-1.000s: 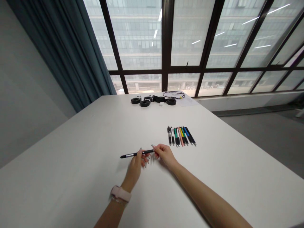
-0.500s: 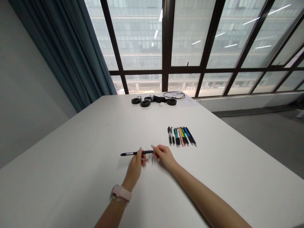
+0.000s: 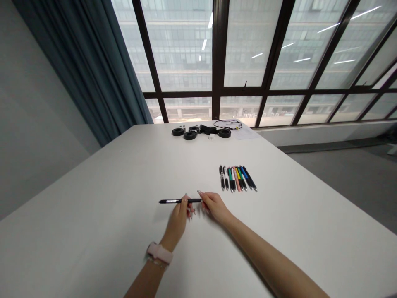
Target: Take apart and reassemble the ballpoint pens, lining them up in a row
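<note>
A black pen (image 3: 173, 201) lies level just above the white table (image 3: 93, 215), held by both hands. My left hand (image 3: 179, 218), with a pink watch on its wrist, grips the pen near its middle. At the pen's right end, my right hand (image 3: 214, 205) pinches it with the fingertips. A row of several pens (image 3: 237, 178) in black, white, green, pink, yellow and blue lies side by side on the table, a little beyond and to the right of my right hand.
At the far end of the table lie black round rolls (image 3: 189, 135), a small white plug (image 3: 211, 137) and a coiled black cable (image 3: 228, 123). Behind them is a large window with dark frames; a blue curtain (image 3: 93, 70) hangs at the left.
The pen has levelled out and sits slightly higher in the picture. Both hands keep their hold and have barely shifted.
</note>
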A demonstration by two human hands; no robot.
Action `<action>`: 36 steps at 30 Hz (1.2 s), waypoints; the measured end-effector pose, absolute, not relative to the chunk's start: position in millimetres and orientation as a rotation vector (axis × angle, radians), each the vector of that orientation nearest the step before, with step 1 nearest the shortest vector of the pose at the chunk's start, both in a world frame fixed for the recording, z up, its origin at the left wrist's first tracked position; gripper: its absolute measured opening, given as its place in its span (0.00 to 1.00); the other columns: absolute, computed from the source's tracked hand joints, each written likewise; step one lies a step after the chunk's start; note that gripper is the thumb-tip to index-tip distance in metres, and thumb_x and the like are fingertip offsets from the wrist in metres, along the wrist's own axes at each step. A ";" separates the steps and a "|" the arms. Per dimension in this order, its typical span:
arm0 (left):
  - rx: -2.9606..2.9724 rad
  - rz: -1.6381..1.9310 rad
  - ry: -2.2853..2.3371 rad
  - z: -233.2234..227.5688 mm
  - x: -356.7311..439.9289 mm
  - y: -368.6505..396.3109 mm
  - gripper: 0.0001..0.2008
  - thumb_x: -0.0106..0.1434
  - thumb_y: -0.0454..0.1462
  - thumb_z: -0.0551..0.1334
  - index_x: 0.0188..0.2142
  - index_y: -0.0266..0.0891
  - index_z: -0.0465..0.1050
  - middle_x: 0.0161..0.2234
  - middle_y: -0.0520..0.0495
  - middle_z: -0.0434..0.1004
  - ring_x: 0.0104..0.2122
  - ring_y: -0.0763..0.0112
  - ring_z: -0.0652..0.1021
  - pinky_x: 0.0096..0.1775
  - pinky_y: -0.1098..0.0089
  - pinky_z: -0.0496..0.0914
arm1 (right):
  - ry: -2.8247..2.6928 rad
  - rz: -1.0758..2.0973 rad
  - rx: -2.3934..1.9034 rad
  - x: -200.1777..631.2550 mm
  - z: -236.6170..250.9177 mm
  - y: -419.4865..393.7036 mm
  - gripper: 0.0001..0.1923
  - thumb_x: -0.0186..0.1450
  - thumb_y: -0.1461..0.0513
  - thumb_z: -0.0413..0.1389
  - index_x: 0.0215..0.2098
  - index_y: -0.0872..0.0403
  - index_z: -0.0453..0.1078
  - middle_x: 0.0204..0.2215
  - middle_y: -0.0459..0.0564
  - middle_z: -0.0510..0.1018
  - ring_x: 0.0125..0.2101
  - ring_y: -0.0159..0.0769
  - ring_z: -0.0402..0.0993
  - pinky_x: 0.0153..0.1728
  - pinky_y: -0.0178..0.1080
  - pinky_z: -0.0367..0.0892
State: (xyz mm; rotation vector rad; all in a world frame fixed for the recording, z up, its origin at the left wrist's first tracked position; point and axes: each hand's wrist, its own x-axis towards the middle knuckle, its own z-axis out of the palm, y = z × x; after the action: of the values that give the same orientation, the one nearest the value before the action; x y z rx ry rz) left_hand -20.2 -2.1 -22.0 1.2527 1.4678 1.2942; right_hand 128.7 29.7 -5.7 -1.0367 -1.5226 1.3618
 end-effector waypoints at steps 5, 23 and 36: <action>1.245 1.294 1.442 -20.8 -19.3 -2.7 0.27 0.59 0.60 0.48 0.25 0.40 0.66 0.20 0.51 0.68 0.21 0.69 0.68 0.26 0.69 0.63 | -1.509 1.375 -1.016 126.1 -9.2 29.6 0.33 0.61 0.37 0.44 0.13 0.53 0.59 0.10 0.41 0.60 0.15 0.27 0.55 0.21 0.33 0.53; 1.061 1.335 1.368 -18.5 -19.8 2.9 0.26 0.56 0.59 0.54 0.22 0.38 0.66 0.17 0.52 0.67 0.18 0.73 0.67 0.22 0.71 0.61 | -1.540 1.325 -1.013 123.5 -12.4 28.0 0.29 0.62 0.40 0.46 0.18 0.54 0.64 0.14 0.42 0.64 0.17 0.28 0.59 0.23 0.32 0.55; 1.087 1.361 1.413 -16.7 -17.3 1.1 0.28 0.54 0.61 0.54 0.23 0.38 0.67 0.17 0.51 0.69 0.18 0.70 0.70 0.20 0.70 0.63 | -1.447 1.336 -1.070 126.0 -8.9 29.2 0.33 0.61 0.37 0.44 0.14 0.54 0.61 0.12 0.42 0.62 0.16 0.28 0.57 0.21 0.33 0.54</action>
State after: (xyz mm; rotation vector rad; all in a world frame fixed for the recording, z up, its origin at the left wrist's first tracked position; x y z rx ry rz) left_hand -17.3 1.1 -16.7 1.0870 1.4135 1.3612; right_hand 126.0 29.2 -8.9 -1.0698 -1.4474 1.3359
